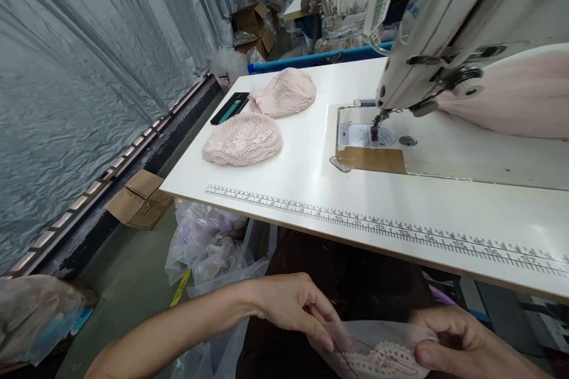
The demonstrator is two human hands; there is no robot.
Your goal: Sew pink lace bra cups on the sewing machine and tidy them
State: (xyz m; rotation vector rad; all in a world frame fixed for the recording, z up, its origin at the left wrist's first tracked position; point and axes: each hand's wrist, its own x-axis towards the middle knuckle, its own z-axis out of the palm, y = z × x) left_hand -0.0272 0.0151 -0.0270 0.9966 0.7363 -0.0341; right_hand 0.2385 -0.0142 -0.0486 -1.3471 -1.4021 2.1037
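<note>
lace piece pinched at both ends, low in the frame

both hands sit at the bottom edge of the frame, below the front lip of the white counter [311, 189]. the left hand [291, 308] comes in from the lower left with its fingers curled, and its thumb and forefinger are pressed together on the left end of a sheer lace piece [377, 355]. the right hand [462, 346], at the lower right, pins the other end under its thumb, with the other fingers tucked beneath (how they lie under the cloth cannot be told). the lace piece is stretched between the two hands. its long axis runs left to right across the frame, with the scalloped trim toward the bottom edge. neither hand is nearer, since both touch it. a thin reddish line crosses the cloth; thread or marking, i cannot tell.

up the frame and well apart from the hands, the sewing machine [444, 23] stands at the upper right, its needle [376, 124] over the plate. a nearer lace cup [242, 139] and a farther lace cup [287, 92] lie on the counter at centre left, with a dark phone [230, 108] just beside the farther one. plastic bags [208, 243] and a cardboard box [140, 198] rest on the floor at the left.
</note>
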